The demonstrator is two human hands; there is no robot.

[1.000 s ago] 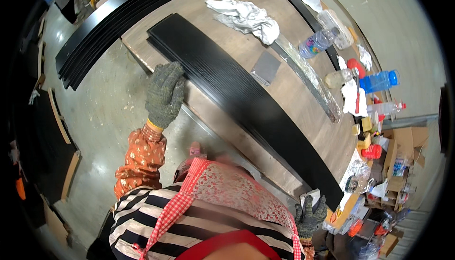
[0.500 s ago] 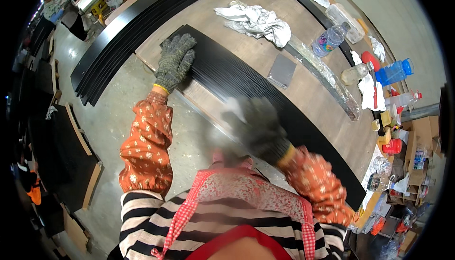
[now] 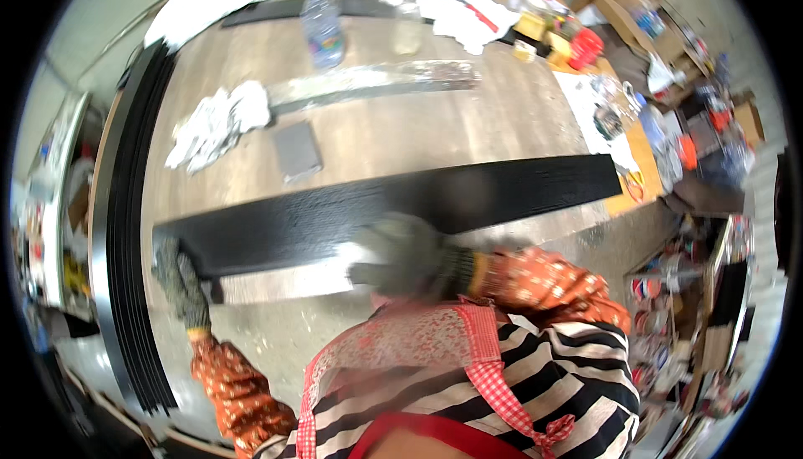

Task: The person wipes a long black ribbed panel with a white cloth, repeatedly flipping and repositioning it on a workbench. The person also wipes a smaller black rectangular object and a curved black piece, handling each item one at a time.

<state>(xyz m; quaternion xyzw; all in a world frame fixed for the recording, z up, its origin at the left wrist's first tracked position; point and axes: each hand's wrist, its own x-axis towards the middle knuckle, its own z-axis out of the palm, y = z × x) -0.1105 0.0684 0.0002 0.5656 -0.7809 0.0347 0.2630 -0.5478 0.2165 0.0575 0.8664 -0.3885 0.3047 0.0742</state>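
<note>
A long black board (image 3: 368, 208) with a grained face lies across the table's near side. My left hand (image 3: 181, 283), in a grey knit glove, grips the board's left end, its fingers at the corner. My right hand (image 3: 406, 251), gloved too, is curled at the board's near edge around the middle and smeared by motion. A small white piece (image 3: 348, 253) shows at its fingers, too blurred to name. Beyond the board lie a grey flat pad (image 3: 297, 151) and a crumpled white cloth (image 3: 222, 124).
Black boards (image 3: 125, 233) stand stacked along the table's left edge. Farther back are a paint-smeared strip (image 3: 376, 82), a labelled plastic bottle (image 3: 322, 32) and a small clear bottle (image 3: 408, 24). Orange-handled scissors (image 3: 634, 187) lie past the board's right end. Cluttered shelves (image 3: 669, 308) stand at right.
My view has turned, so the board now runs across it. My left hand has gone from lying flat on the board to its end corner. My right hand remains blurred near the near edge.
</note>
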